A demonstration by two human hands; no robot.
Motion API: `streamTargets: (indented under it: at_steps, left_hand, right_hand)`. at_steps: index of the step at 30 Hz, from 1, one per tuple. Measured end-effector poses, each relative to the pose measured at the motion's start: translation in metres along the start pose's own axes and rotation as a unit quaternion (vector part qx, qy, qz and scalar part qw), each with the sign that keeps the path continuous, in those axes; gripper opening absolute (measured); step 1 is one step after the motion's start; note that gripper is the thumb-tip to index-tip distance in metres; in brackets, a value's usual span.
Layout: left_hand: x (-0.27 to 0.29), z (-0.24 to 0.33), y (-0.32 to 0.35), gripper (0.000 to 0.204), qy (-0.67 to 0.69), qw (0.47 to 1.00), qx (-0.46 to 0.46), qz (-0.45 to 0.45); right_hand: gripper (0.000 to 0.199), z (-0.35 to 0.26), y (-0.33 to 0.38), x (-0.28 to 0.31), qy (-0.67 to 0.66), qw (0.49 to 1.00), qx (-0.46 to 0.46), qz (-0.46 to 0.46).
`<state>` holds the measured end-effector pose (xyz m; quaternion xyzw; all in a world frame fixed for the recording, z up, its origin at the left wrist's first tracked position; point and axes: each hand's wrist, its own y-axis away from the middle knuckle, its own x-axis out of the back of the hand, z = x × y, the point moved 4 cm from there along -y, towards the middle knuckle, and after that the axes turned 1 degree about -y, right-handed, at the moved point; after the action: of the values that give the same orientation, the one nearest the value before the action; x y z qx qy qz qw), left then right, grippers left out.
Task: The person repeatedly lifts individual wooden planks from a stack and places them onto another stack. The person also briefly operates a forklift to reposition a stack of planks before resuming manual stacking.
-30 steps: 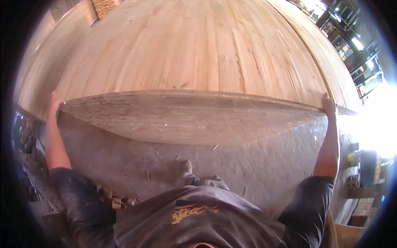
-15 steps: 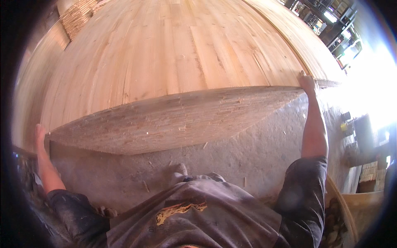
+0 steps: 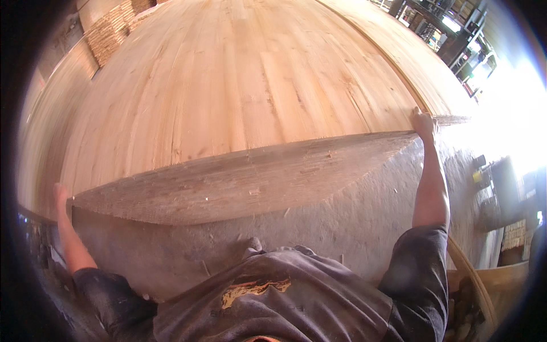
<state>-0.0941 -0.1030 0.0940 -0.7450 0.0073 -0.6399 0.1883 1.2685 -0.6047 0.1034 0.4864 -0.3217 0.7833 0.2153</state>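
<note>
A wide wooden panel, made of many pale strips joined side by side, lies on top of a tall stack of panels. At the stack's near right corner, my right hand is closed on the panel's edge, thumb side up. My left hand rests against the near left corner, its fingers blurred and partly lost against the wood. Both arms are spread wide, one to each end of the near edge.
Another wood stack stands close along the left side, with more piled boards at the far left. A neighbouring panel adjoins on the right. Machinery is at the far right. Wood scraps lie on the concrete floor.
The panel's near edge and both hands now sit slightly lower in the picture. Both hands stay at the same corners.
</note>
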Motion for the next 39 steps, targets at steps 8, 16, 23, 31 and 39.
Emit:
streamTargets:
  at_steps: [8,16,23,31,39]
  left_hand:
    - [0.024,0.017,0.029,0.038,0.002,0.999,-0.004,0.05]
    - [-0.014,0.137,0.302,0.033,0.03,0.977,0.102,0.185]
    - [-0.161,0.514,0.733,0.038,-0.02,0.785,-0.377,-0.491]
    - [-0.092,1.003,0.971,0.045,0.202,0.717,-0.237,-0.624]
    - [-0.047,1.487,1.124,0.053,0.079,0.696,-0.476,-0.531]
  right_hand:
    - [0.051,-0.012,0.026,0.039,-0.105,0.987,-0.122,0.005]
    - [0.054,0.073,0.084,0.043,-0.567,0.809,-0.091,0.123]
    - [0.049,0.245,0.137,-0.17,-0.738,0.657,-0.15,0.047]
    - [0.045,0.418,0.102,-0.292,-0.738,0.633,-0.107,-0.207]
    - [0.041,0.702,-0.013,-0.618,-0.693,0.676,-0.205,-0.145]
